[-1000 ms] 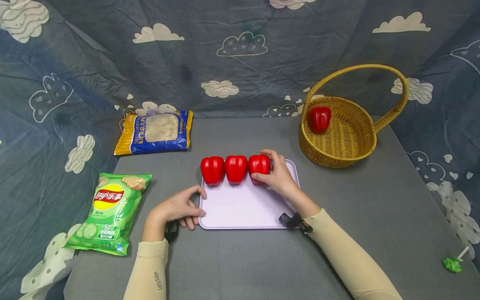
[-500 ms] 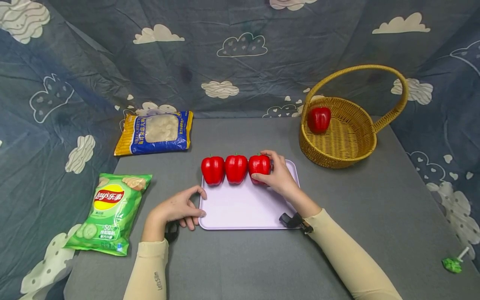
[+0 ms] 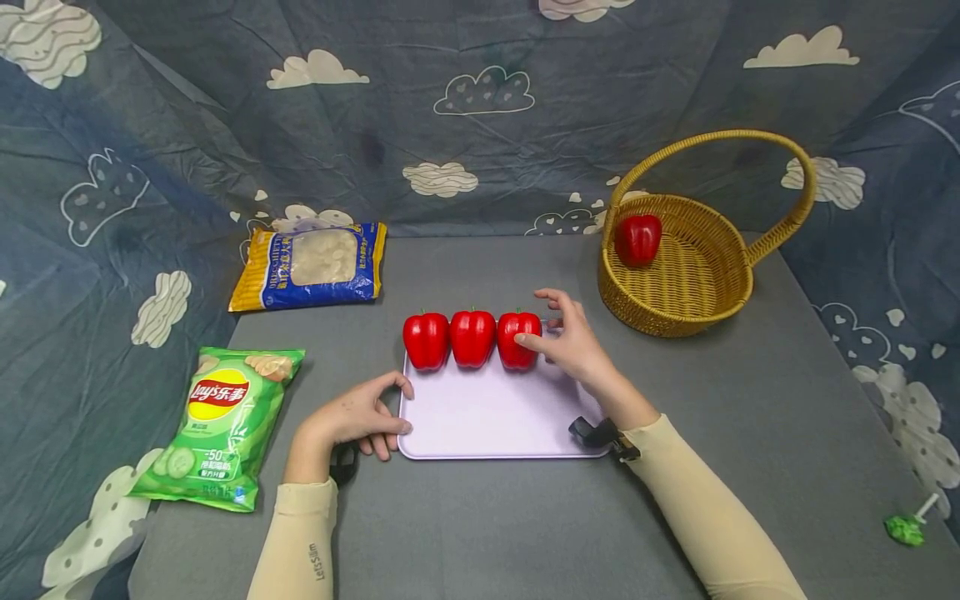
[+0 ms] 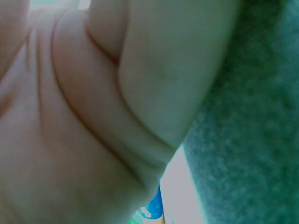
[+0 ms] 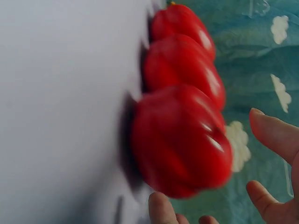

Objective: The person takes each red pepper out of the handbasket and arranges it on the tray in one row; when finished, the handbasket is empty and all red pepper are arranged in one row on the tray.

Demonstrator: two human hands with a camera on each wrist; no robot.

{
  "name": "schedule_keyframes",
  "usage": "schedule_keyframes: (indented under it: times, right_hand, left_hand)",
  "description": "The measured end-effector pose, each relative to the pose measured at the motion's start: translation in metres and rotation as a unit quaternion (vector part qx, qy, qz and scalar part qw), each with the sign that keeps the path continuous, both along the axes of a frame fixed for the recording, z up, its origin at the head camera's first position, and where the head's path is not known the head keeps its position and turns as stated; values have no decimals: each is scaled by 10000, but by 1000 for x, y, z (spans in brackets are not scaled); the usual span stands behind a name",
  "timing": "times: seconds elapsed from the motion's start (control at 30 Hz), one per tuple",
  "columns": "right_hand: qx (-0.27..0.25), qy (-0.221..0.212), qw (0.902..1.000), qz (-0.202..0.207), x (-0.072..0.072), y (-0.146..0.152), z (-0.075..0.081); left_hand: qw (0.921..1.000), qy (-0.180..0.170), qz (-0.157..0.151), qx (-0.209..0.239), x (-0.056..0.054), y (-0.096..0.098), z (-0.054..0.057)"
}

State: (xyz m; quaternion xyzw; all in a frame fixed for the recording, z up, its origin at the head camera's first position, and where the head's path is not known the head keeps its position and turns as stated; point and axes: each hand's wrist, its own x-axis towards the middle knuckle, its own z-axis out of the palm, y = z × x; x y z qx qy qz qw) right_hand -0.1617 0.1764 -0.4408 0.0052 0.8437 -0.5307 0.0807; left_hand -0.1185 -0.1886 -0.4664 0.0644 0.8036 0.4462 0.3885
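Observation:
Three red bell peppers, the left one, the middle one and the right one, stand in a row along the far side of a pale lilac tray. My right hand is just right of the right pepper, fingers spread and holding nothing. In the right wrist view, a gap shows between its fingertips and the nearest pepper. My left hand holds the tray's left edge, thumb and index finger on the rim. Its palm fills most of the left wrist view.
A wicker basket with a tall handle stands at the back right, with another red bell pepper inside. A blue and yellow pasta bag lies at the back left. A green chip bag is at left, and a small green broccoli-like piece at right.
My right hand has let go of the right pepper and moved slightly right, its fingers spreading. The three peppers stay in their row, and my left hand has not moved.

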Motion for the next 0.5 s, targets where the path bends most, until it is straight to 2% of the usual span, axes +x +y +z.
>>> schedule_keyframes:
  times: [0.3, 0.5]
  right_hand:
    - [-267, 449, 9983, -258, 3, 39, 42]
    - [-808, 871, 9895, -826, 1, 73, 64]
  left_hand:
    - [10000, 37, -44, 40, 1, -1, 1]
    - [9999, 81, -27, 52, 1, 0, 1]
